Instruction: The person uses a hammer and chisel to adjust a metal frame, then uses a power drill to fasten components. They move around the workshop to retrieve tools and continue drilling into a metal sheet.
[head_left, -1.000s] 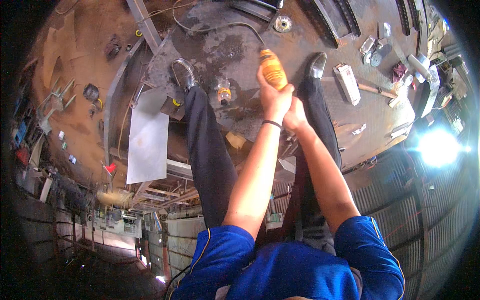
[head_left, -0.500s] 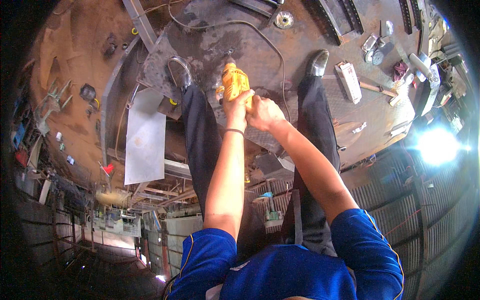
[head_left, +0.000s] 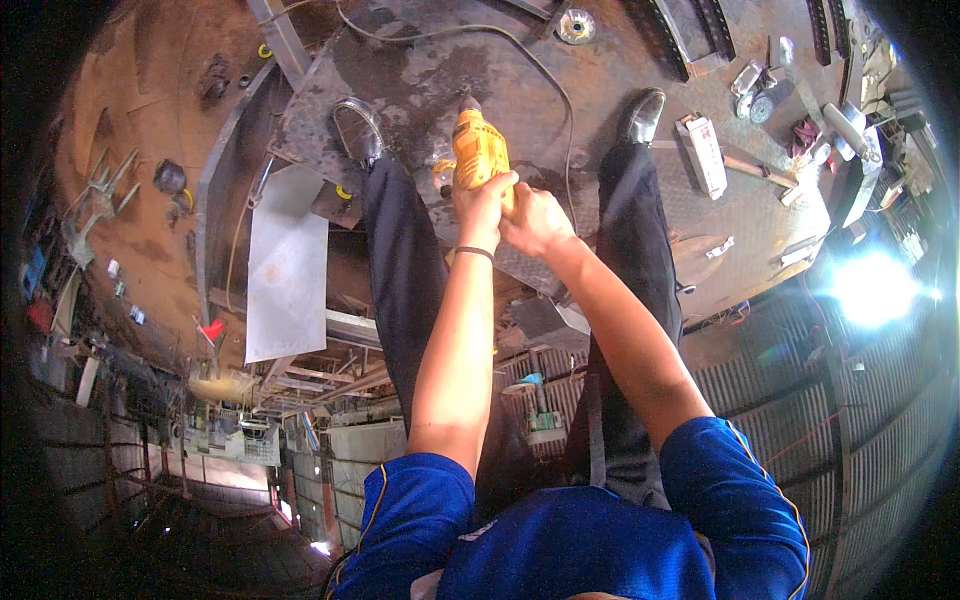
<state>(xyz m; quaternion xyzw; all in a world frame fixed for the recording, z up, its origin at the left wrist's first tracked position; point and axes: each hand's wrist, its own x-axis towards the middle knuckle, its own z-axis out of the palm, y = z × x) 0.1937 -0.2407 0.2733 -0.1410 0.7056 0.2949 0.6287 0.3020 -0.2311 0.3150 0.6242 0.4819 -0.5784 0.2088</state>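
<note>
A yellow power drill [head_left: 479, 150] points nose-down at a rusty steel plate [head_left: 600, 90], between the person's two shoes, its tip meeting the plate surface or close to it; the contact itself is too small to make out. The left hand [head_left: 487, 200] is wrapped closed around the drill's rear, a dark band on its wrist, and the right hand [head_left: 537, 221] is curled shut just beside it, pressing against the left hand and the drill's handle end. A dark cable [head_left: 540, 70] arcs across the plate from near the drill toward the top edge. The left shoe [head_left: 357, 128] and the right shoe [head_left: 643, 115] stand well apart on the plate. To the left lies a pale grey sheet [head_left: 287, 270]. On the right side of the plate rest a white boxy tool [head_left: 703, 152] and a wooden-handled tool [head_left: 760, 170], and a round disc [head_left: 576, 25] lies near the top.
</note>
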